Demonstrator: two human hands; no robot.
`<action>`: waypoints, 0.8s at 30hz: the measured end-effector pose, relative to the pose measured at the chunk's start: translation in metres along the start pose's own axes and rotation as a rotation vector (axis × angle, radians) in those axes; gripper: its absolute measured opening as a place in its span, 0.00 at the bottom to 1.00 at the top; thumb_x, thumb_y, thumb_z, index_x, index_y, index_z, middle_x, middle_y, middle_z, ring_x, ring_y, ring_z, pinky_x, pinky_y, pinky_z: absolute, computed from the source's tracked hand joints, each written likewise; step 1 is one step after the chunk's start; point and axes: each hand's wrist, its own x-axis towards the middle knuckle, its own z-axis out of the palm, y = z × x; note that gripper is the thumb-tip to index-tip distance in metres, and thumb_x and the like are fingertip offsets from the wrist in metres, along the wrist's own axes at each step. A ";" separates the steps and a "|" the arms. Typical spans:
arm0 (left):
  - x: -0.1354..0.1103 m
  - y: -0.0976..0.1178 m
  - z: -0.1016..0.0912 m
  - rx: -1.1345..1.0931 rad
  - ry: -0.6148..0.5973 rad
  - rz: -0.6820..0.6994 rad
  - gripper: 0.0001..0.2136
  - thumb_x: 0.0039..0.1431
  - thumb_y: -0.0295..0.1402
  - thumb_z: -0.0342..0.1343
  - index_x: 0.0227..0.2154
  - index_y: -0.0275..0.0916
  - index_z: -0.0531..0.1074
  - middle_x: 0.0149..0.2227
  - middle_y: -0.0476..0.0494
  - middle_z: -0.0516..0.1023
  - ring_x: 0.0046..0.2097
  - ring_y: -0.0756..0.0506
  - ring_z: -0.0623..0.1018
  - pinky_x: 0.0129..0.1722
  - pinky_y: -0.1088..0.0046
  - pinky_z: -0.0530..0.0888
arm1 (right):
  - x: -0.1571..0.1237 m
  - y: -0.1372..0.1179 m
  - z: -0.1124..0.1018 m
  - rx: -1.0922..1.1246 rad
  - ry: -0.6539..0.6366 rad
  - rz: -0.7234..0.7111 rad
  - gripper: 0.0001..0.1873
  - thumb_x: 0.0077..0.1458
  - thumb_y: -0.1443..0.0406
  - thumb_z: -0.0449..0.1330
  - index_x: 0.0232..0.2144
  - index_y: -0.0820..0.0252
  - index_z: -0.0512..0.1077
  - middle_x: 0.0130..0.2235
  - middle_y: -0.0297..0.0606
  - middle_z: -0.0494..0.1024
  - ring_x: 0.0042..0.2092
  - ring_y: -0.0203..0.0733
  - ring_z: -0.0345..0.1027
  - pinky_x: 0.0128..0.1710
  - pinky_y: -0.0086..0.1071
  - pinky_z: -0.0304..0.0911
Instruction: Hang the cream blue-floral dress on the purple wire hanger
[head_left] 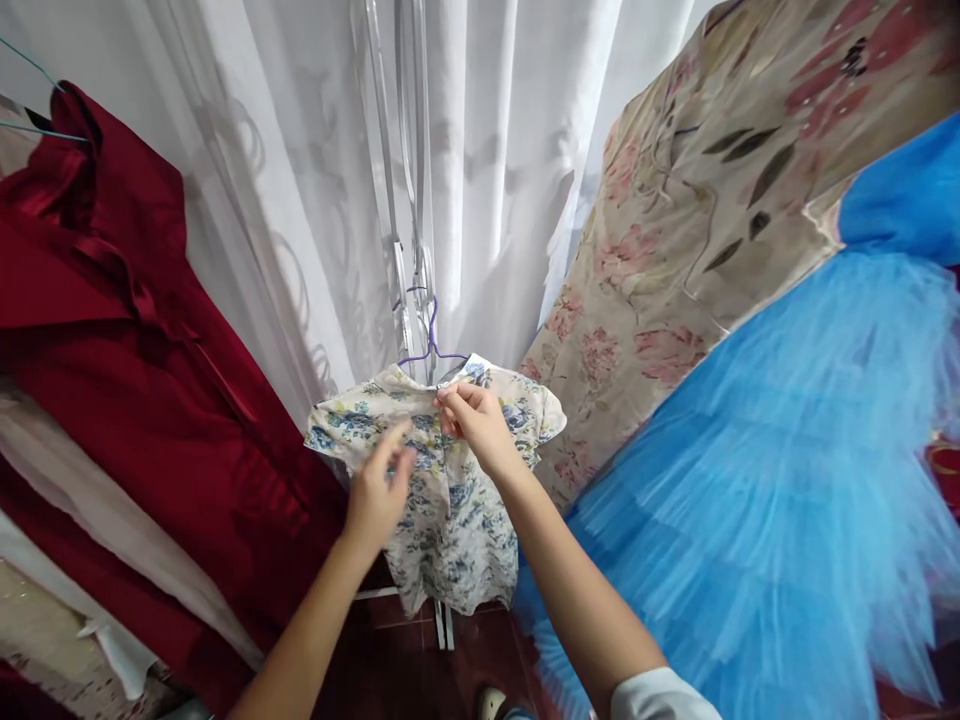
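A small cream dress with blue flowers [450, 520] hangs on a purple wire hanger [429, 340] from a clear rack pole in front of me. My right hand [474, 420] pinches the fabric at the dress's neckline, fingers closed on it. My left hand [379, 490] rests against the dress's chest just below the left shoulder, its fingers loosely stretched and slightly blurred.
A dark red satin garment [127, 340] hangs at the left over pale cloth. A beige floral fabric [712, 230] and a bright blue tulle skirt [787, 480] fill the right. White sheer curtains [300, 150] hang behind. The floor is dark red tile [420, 670].
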 end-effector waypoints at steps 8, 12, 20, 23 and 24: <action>0.091 0.049 -0.011 0.277 -0.110 0.448 0.11 0.67 0.36 0.49 0.38 0.39 0.76 0.36 0.43 0.77 0.43 0.42 0.74 0.48 0.66 0.67 | -0.001 0.016 -0.002 -0.268 0.088 -0.114 0.14 0.56 0.57 0.57 0.24 0.59 0.66 0.18 0.28 0.64 0.20 0.33 0.55 0.21 0.27 0.48; 0.093 0.035 -0.036 0.164 0.259 0.311 0.10 0.66 0.35 0.51 0.38 0.37 0.75 0.37 0.45 0.77 0.41 0.46 0.75 0.46 0.71 0.69 | -0.007 0.038 0.000 -0.437 0.129 -0.139 0.13 0.55 0.59 0.57 0.22 0.58 0.65 0.18 0.28 0.62 0.21 0.33 0.52 0.21 0.28 0.46; 0.077 -0.054 -0.062 -0.739 0.729 -0.458 0.07 0.63 0.23 0.49 0.32 0.35 0.71 0.28 0.49 0.73 0.30 0.52 0.74 0.40 0.75 0.73 | -0.048 0.048 0.012 -0.285 -0.070 0.006 0.14 0.54 0.60 0.57 0.20 0.57 0.62 0.19 0.28 0.63 0.22 0.33 0.54 0.22 0.27 0.49; 0.043 -0.068 -0.029 -0.794 0.635 -0.561 0.05 0.60 0.23 0.50 0.31 0.35 0.71 0.27 0.47 0.74 0.29 0.50 0.75 0.36 0.71 0.75 | -0.061 0.069 0.001 -0.211 0.104 0.039 0.14 0.54 0.58 0.57 0.21 0.57 0.64 0.19 0.28 0.62 0.22 0.34 0.54 0.23 0.27 0.50; 0.030 -0.071 -0.019 -0.813 0.613 -0.589 0.05 0.60 0.24 0.51 0.32 0.35 0.71 0.27 0.46 0.74 0.29 0.49 0.75 0.36 0.71 0.75 | -0.065 0.078 -0.006 -0.202 0.183 0.052 0.14 0.54 0.57 0.57 0.22 0.58 0.64 0.20 0.28 0.63 0.22 0.35 0.55 0.23 0.28 0.51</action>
